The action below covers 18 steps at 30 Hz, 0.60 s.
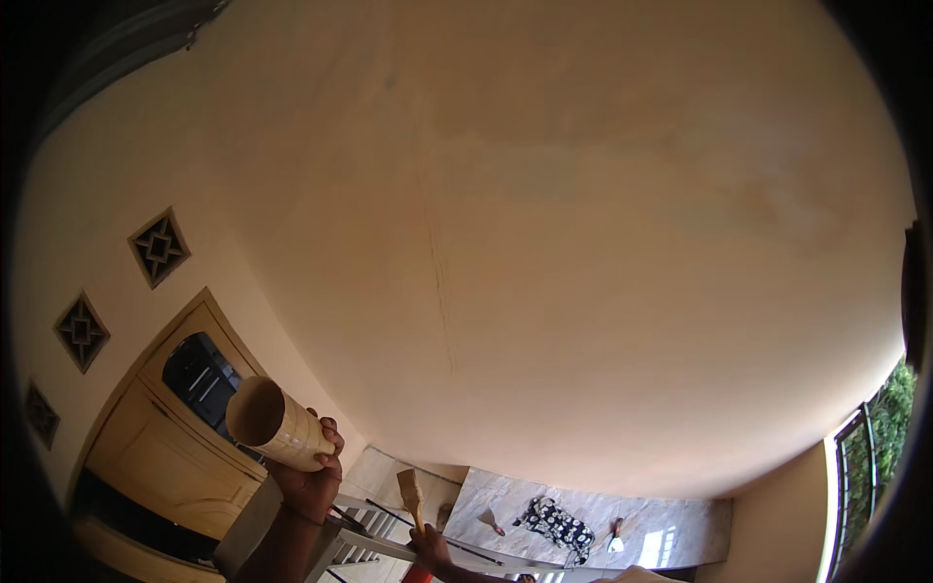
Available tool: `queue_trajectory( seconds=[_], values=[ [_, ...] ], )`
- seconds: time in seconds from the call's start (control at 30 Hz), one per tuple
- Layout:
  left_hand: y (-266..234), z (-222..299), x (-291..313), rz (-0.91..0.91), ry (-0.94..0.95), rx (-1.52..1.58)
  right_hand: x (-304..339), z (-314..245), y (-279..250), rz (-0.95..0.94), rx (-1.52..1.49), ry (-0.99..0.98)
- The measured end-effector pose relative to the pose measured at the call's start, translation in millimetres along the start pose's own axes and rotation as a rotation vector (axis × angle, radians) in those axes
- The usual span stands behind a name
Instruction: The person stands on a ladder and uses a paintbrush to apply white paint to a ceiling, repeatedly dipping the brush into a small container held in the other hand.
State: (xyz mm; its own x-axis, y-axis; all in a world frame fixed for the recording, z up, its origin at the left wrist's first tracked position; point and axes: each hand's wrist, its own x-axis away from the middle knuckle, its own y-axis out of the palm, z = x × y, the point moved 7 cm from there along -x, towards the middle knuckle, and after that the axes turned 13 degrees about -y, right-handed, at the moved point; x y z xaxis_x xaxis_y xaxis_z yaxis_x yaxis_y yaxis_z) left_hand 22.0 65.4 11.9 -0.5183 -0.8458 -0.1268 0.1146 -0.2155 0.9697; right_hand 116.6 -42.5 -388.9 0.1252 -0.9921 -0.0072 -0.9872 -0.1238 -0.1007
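Low in view, my left hand [313,486] curls around a tan cylindrical container [290,434]; my right hand [428,546], fingers closed, grips a flat-headed tool [410,489] by its handle.

Cream cylindrical container [292,435] streaked, slightly glossy, tan flat-bladed tool [410,488] dull, peach-cream wall [603,291] matt, hairline-cracked, brown panelled wooden door [160,437] satiny, grey marble-look slab [680,520] polished, glossy, black-and-white patterned cloth [558,531] matt.

clear: before beige surface [583,272] | obstacle: ladder [386,526], low between hands [313,478]
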Motion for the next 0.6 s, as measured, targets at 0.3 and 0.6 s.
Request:
queue_trajectory(
  seconds=[0.3,0.6],
  values=[
    [-18,-12,-24,0.019,-0.103,0.024,-10,21,-1,0.276,-0.128,0.018],
    [-2,-17,-17,0.077,-0.158,0.111,-5,-5,36,0.237,-0.114,0.018]
  ],
)
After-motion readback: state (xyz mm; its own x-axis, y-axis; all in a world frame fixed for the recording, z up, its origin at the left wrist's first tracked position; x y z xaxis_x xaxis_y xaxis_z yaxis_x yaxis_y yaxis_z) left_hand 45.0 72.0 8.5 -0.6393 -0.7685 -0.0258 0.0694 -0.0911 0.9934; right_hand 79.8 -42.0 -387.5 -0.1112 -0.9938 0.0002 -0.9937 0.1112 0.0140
